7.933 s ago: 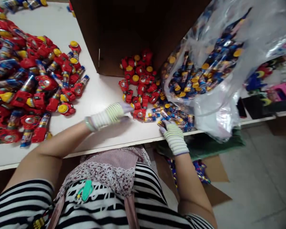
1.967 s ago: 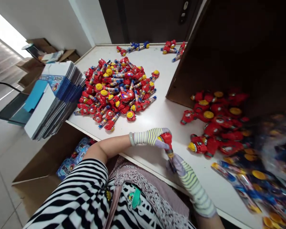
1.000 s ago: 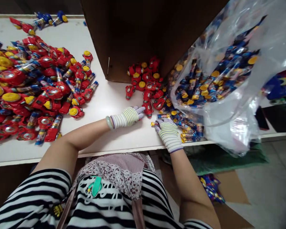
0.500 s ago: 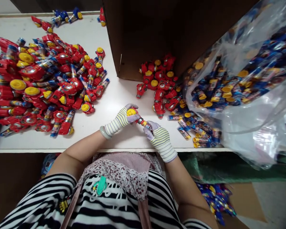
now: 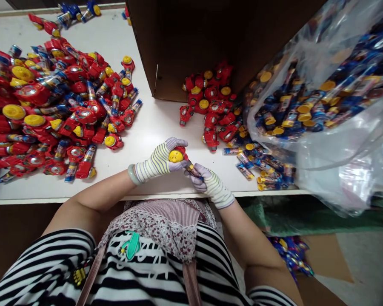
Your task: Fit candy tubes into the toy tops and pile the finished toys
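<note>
My gloved left hand [image 5: 161, 159] is closed around a red plastic toy [image 5: 176, 156] with a round yellow disc facing up. In my gloved right hand [image 5: 209, 182] the fingers grip a small printed tube [image 5: 194, 170] with a blue and yellow label. The tube's upper end meets the lower right end of the toy; whether it is fixed there I cannot tell. Both hands are just above the white table [image 5: 153, 187], near its front edge. Beyond them lies a small heap of red toys [image 5: 210, 123] without tubes, partly in the mouth of a cardboard box.
On the left is a large pile of red toys with tubes [image 5: 83, 112]. The open cardboard box [image 5: 142, 51] stands at the back. At right, a clear plastic bag [image 5: 332, 157] holds many tubes, with loose tubes [image 5: 245, 171] beside it. Blue toys [image 5: 70, 15] lie far back left.
The toy and tube have come closer together, with less of the tube showing between my hands. My right hand has turned slightly, and the whole view has shifted a little.
</note>
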The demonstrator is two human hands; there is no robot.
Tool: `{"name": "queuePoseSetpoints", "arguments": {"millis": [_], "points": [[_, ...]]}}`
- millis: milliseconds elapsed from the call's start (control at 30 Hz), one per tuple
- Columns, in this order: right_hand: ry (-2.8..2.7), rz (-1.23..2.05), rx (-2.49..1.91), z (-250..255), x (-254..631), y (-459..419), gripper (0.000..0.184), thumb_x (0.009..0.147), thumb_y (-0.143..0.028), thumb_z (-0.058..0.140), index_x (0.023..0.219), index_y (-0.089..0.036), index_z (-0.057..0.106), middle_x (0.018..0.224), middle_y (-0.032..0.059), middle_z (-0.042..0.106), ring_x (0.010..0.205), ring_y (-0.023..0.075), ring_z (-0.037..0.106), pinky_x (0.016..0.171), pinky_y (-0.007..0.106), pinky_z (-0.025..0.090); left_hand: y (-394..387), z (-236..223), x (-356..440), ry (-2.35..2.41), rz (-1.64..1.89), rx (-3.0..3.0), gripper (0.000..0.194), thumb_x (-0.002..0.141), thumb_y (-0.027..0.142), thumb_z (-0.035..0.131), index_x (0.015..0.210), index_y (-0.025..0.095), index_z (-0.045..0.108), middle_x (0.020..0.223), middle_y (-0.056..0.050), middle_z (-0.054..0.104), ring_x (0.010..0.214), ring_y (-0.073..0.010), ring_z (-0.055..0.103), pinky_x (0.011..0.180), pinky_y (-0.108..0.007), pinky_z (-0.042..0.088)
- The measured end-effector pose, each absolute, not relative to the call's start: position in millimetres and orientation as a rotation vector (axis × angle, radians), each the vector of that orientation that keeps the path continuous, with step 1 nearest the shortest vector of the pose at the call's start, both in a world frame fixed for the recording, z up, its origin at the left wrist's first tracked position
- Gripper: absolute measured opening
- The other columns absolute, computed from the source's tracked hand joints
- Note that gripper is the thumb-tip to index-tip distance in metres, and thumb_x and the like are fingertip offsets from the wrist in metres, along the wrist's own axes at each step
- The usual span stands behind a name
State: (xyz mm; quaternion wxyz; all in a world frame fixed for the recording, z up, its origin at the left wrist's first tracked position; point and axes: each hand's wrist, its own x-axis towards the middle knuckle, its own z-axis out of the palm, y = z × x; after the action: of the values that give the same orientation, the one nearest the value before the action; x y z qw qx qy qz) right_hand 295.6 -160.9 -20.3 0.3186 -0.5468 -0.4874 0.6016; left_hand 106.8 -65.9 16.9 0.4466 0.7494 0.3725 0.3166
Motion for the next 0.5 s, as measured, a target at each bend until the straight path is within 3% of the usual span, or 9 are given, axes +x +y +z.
{"name": "queuePoseSetpoints", "arguments": {"millis": [100, 167, 267, 367, 433, 500], "points": [[-1.432, 1.249, -1.679, -16.4, 294.4, -158.0, 0.060, 0.088, -0.070, 0.048, 0.112, -0.018, 0.066, 0.092, 0.0102, 0.070, 0.072, 0.0200, 0.062, 0.066, 0.031, 0.048, -61.9, 16.4, 109.5, 1.064, 0.690, 1.779, 0.049, 0.074, 0.032, 0.077, 0.116, 0.016, 0.059, 0.094, -0.004, 0.065, 0.078, -0.0155, 0.063, 0.073, -0.028, 0.053], [-1.560, 1.090, -1.763, -12.3, 293.3, -159.0, 0.052, 0.085, -0.061, 0.059, 0.115, -0.019, 0.065, 0.108, 0.0131, 0.070, 0.089, 0.0246, 0.064, 0.077, 0.034, 0.049, -59.9, 14.9, 111.9, 1.103, 0.652, 1.703, 0.045, 0.075, 0.029, 0.074, 0.116, 0.016, 0.058, 0.090, -0.002, 0.064, 0.074, -0.0142, 0.062, 0.068, -0.026, 0.052], [-1.505, 1.258, -1.661, -10.3, 287.7, -164.9, 0.044, 0.091, -0.059, 0.049, 0.100, -0.019, 0.066, 0.084, 0.0078, 0.068, 0.071, 0.0198, 0.061, 0.067, 0.031, 0.049, -60.6, 7.9, 111.2, 0.997, 0.680, 1.655, 0.048, 0.074, 0.031, 0.076, 0.116, 0.016, 0.059, 0.091, -0.003, 0.064, 0.073, -0.0132, 0.061, 0.066, -0.024, 0.052], [-1.227, 1.679, -1.413, -14.8, 278.6, -169.2, 0.051, 0.093, -0.065, 0.041, 0.095, -0.019, 0.063, 0.056, -0.0031, 0.050, 0.045, 0.0126, 0.042, 0.046, 0.025, 0.038, -65.0, -1.6, 105.6, 0.859, 0.709, 1.657, 0.056, 0.071, 0.037, 0.081, 0.117, 0.015, 0.060, 0.095, -0.004, 0.065, 0.076, -0.0141, 0.063, 0.069, -0.025, 0.054], [-1.230, 1.721, -1.369, -20.1, 278.4, -168.4, 0.054, 0.092, -0.067, 0.042, 0.105, -0.020, 0.064, 0.057, -0.0030, 0.051, 0.045, 0.0131, 0.044, 0.045, 0.026, 0.041, -61.9, -3.0, 98.6, 0.801, 0.700, 1.713, 0.057, 0.069, 0.037, 0.083, 0.117, 0.015, 0.061, 0.100, -0.006, 0.066, 0.082, -0.0159, 0.065, 0.074, -0.027, 0.055], [-1.425, 1.515, -1.405, -27.4, 289.3, -164.2, 0.059, 0.089, -0.066, 0.050, 0.125, -0.021, 0.060, 0.077, 0.0048, 0.067, 0.062, 0.0184, 0.062, 0.057, 0.031, 0.053, -43.2, 5.3, 82.9, 0.893, 0.757, 1.788, 0.055, 0.072, 0.035, 0.083, 0.118, 0.017, 0.061, 0.103, -0.006, 0.066, 0.087, -0.0168, 0.066, 0.078, -0.028, 0.056]]}}
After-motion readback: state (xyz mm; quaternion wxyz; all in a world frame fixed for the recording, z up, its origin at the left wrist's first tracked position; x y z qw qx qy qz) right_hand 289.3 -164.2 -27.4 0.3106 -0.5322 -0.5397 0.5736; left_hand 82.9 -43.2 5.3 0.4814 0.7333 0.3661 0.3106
